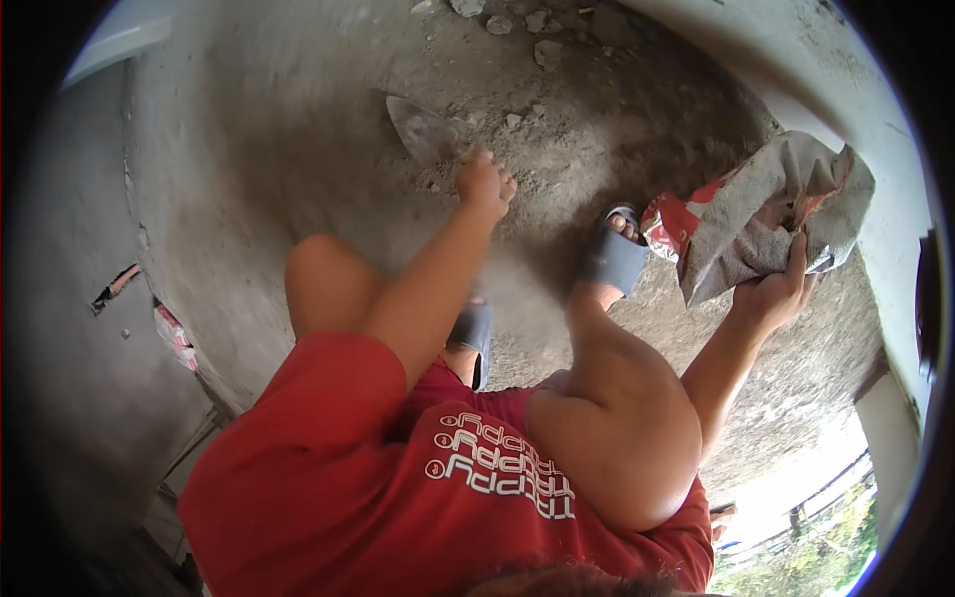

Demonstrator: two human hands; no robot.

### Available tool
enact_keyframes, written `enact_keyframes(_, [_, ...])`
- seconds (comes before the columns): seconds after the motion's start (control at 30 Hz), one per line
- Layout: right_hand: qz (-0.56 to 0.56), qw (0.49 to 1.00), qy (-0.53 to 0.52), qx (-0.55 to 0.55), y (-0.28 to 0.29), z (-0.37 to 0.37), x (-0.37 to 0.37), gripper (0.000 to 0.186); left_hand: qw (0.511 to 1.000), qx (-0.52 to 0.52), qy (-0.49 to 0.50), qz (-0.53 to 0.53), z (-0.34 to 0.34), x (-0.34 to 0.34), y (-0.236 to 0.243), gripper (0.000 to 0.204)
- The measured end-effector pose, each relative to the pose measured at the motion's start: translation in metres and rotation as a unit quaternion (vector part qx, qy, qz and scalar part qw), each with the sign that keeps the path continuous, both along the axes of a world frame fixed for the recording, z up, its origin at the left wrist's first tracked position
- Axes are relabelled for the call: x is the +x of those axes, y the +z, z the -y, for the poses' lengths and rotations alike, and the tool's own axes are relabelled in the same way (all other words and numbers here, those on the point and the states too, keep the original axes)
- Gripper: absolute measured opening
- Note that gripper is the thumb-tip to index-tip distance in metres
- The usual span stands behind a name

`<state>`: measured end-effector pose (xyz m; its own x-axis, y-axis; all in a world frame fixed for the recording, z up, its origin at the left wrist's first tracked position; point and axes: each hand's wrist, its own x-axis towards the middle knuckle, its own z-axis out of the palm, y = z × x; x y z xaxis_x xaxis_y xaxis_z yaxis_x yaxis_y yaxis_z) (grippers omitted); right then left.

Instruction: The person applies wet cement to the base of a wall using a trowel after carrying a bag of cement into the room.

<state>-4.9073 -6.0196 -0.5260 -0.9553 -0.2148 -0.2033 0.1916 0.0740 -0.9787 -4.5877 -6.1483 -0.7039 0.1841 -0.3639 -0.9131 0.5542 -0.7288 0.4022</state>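
Note:
My left hand (481, 185) is closed round the handle of a trowel, mostly hidden by my fingers. The metal trowel blade (420, 127) lies low over the floor at a patch of grey dust and crumbled rubble (532, 149). My right hand (781, 291) grips the lower edge of a crumpled, dusty grey paper sack (746, 224) with red patches, held at the right beside my foot; its contents are hard to make out.
My sandalled feet (617, 259) and bent knees are below the rubble. Broken chunks (547, 55) lie farther back. A cracked grey wall (85, 189) runs along the left, and a pale wall (885, 129) curves at the right, with a bright opening low right.

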Motion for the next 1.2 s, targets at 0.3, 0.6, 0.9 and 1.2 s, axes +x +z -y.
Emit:
enact_keyframes(0.3, [0.005, 1.000, -0.014, -0.013, -0.002, -0.005, 0.001, 0.037, 0.999, 0.003, -0.023, 0.035, 0.013, -0.002, -0.010, 0.019])
enact_keyframes(0.6, [-0.004, 0.999, 0.005, -0.037, 0.008, 0.006, 0.013, 0.043, 0.999, -0.044, -0.017, 0.017, 0.026, 0.020, -0.013, 0.017])
enact_keyframes(0.9, [-0.002, 0.999, 0.008, -0.039, 0.013, 0.007, 0.015, 0.043, 0.987, -0.104, -0.023, 0.119, 0.044, 0.013, -0.003, 0.024])
enact_keyframes(1.2, [-0.001, 0.999, -0.004, -0.046, 0.011, 0.002, 0.015, 0.040, 0.875, -0.147, -0.359, 0.289, 0.036, 0.032, 0.020, 0.021])
